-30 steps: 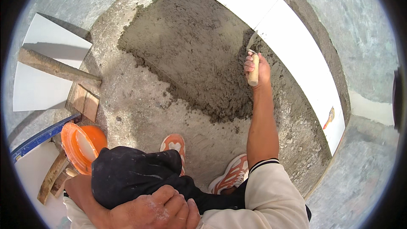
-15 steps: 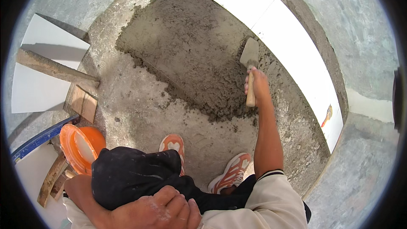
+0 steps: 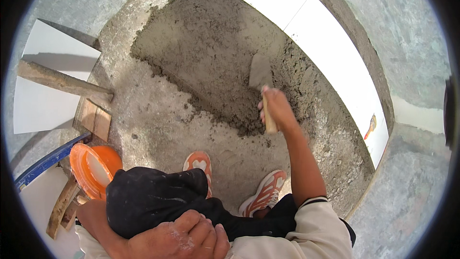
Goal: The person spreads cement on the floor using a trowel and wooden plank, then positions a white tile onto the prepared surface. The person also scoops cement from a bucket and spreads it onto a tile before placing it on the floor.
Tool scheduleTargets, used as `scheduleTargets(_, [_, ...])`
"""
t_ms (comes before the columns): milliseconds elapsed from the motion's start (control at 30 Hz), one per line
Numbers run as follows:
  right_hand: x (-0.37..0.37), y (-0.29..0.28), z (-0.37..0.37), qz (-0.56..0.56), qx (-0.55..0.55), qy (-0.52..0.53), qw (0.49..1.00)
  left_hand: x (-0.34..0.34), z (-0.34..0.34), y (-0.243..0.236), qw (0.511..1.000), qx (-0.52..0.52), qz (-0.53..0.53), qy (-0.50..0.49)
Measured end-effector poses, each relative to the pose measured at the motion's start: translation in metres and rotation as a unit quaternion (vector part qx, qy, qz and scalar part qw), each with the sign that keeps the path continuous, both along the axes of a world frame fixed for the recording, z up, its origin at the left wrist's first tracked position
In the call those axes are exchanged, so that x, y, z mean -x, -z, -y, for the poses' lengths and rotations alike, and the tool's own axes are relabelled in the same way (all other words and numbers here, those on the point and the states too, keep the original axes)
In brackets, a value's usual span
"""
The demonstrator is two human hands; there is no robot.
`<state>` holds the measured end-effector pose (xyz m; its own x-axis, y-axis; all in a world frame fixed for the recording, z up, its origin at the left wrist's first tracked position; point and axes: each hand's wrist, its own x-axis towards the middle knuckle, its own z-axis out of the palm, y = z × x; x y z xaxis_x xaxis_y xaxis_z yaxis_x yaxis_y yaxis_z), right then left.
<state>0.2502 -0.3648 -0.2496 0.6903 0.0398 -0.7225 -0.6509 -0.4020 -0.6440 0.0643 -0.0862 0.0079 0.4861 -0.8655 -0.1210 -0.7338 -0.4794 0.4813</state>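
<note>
My right hand (image 3: 277,108) is closed round the wooden handle of a trowel (image 3: 260,73). The trowel's flat blade lies at the surface of the wet grey mortar (image 3: 206,43) spread on the ground in front of me. Loose, crumbly mortar shows along the bed's near and right edges. My left hand (image 3: 177,237) rests across my lap by the black trousers (image 3: 153,196). Its fingers are curled in and dusted with white, and nothing shows in them; the palm is hidden.
White tiles (image 3: 330,43) run in a row along the bed's right side, with a brush (image 3: 370,127) on them. At left stand an orange bucket (image 3: 109,158), a blue bar (image 3: 50,160), leaning white tiles (image 3: 57,43) and wood pieces (image 3: 60,79). Blue-grey walls rise around.
My right hand and the trowel have moved left and slightly nearer over the mortar. My left hand stays where it was, still curled.
</note>
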Motion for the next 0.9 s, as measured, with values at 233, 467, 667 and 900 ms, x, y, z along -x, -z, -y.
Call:
scheduleTargets(233, [0.016, 0.019, 0.018, 0.092, 0.085, -0.034, 0.992, -0.011, -0.002, -0.006, 0.999, 0.009, -0.024, 0.020])
scheduleTargets(467, [-0.007, 0.025, 0.015, 0.052, -0.068, 0.098, 0.992, -0.011, -0.011, -0.007, 0.998, 0.012, -0.062, 0.013])
scheduleTargets(667, [0.004, 0.014, -0.016, 0.091, -0.047, -0.010, 0.995, -0.017, -0.010, -0.004, 0.993, -0.025, -0.113, 0.027])
scheduleTargets(900, [0.007, -0.001, 0.135, 0.165, 0.238, -0.066, 0.955, -0.009, -0.005, 0.002, 0.998, 0.019, -0.050, -0.038])
